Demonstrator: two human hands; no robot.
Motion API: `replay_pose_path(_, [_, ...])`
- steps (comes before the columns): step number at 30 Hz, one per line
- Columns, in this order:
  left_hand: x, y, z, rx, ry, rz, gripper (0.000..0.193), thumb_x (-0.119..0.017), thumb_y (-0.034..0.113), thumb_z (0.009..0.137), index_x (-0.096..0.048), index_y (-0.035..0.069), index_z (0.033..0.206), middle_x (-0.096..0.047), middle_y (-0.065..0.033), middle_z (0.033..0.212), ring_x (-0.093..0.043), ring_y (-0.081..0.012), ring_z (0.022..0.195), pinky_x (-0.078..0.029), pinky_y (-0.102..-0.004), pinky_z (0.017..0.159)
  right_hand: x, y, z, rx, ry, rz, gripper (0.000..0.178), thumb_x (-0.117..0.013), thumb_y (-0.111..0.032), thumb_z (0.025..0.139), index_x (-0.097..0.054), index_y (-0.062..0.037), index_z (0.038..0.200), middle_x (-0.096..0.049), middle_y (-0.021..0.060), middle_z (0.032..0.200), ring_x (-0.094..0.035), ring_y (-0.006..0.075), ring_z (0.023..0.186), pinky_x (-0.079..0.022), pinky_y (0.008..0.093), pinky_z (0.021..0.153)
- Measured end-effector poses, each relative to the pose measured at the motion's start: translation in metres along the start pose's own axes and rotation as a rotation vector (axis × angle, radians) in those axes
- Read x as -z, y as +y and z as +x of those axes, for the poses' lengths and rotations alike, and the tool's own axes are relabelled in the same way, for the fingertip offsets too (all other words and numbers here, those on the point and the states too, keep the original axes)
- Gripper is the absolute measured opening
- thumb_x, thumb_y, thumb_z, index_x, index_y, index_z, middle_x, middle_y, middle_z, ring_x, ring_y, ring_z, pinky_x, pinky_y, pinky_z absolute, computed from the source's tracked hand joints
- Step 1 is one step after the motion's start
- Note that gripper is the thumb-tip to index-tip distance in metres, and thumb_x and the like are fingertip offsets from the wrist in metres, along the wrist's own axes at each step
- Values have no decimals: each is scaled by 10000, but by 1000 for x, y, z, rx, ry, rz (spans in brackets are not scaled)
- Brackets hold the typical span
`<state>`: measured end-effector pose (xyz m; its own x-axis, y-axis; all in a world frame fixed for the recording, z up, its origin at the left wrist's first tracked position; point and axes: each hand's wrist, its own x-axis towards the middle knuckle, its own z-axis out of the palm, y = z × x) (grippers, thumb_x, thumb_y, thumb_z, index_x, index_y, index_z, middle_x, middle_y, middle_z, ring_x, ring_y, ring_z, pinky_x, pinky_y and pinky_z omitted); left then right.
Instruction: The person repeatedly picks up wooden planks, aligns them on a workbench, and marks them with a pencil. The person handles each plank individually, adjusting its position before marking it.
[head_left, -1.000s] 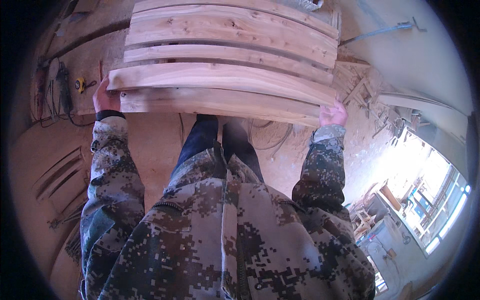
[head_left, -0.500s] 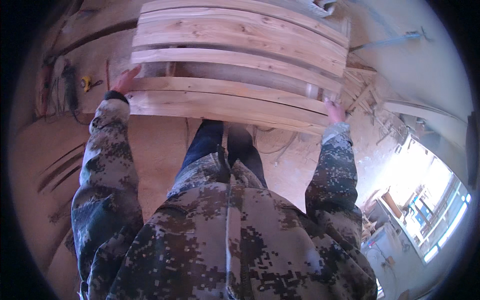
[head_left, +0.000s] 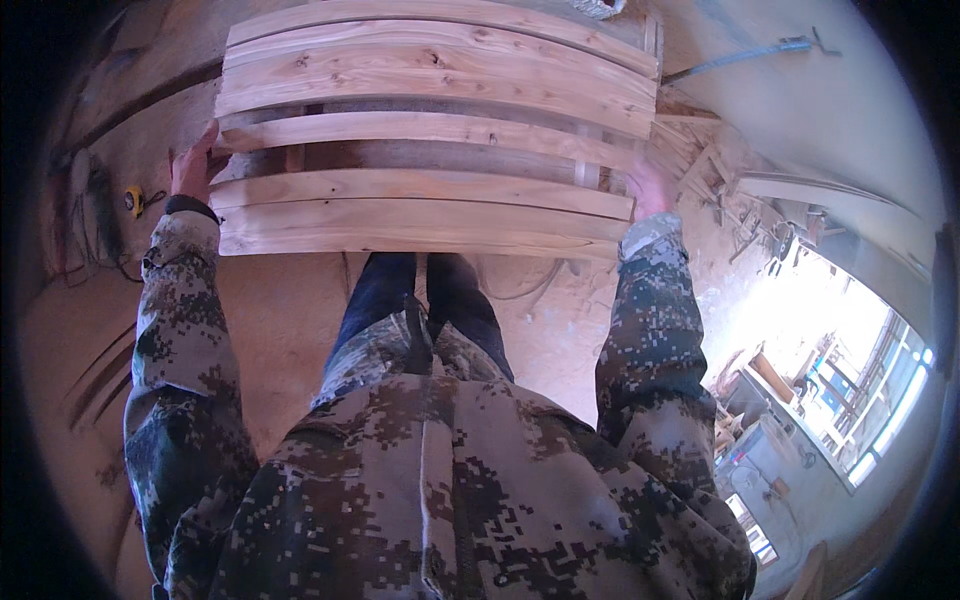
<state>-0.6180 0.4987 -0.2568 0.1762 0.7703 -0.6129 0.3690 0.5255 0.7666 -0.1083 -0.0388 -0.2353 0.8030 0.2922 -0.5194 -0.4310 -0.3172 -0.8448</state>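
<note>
- A narrow plank (head_left: 400, 127) is lying crosswise between the hands, gaps showing on both long sides.
- The left hand (head_left: 195, 165) is touching its left end; cannot tell whether it is gripping.
- The right hand (head_left: 652, 187), blurred, is staying well apart from the left, by the right end; grip unclear.
- Two front planks (head_left: 400, 222) are lying nearer the body.
</note>
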Motion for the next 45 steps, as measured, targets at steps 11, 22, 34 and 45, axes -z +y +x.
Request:
replay_pose_path(11, [37, -12, 5, -208, -330, -867, 222, -580, 2, 865, -610, 13, 1084, -647, -112, 1080, -598, -232, 1031, -430, -379, 991, -11, -9, -20, 64, 153, 657, 226, -527, -48, 890, -590, -22, 1105, -633, 80, 1075, -584, 206, 1023, -440, 324, 836])
replay_pose_path(22, [17, 2, -10, -279, -268, -885, 273, -546, -13, 876, -580, -8, 1146, -638, -116, 1101, -596, -218, 1032, -438, -344, 971, -7, -20, -26, 23, 167, 657, 112, -555, -40, 860, -591, -94, 951, -637, 0, 881, -602, 136, 788, -449, 285, 621])
replay_pose_path(34, [18, 36, -6, -141, -140, -522, 231, -637, 200, 882, -644, 23, 1030, -650, -70, 926, -613, -188, 875, -476, -309, 806, -13, -42, -26, -46, 72, 227, 321, -555, -217, 892, -601, -23, 1143, -645, 122, 1041, -615, 202, 955, -487, 347, 766])
replay_pose_path(45, [-6, 40, -24, 180, -21, 275, 602, -523, 788, 728, -552, 187, 744, -460, 30, 562, -368, -107, 423, -239, -256, 376, -23, -42, -72, -241, -100, 135, 452, -523, -477, 899, -543, -78, 1111, -643, 88, 920, -568, 216, 605, -383, 314, 471])
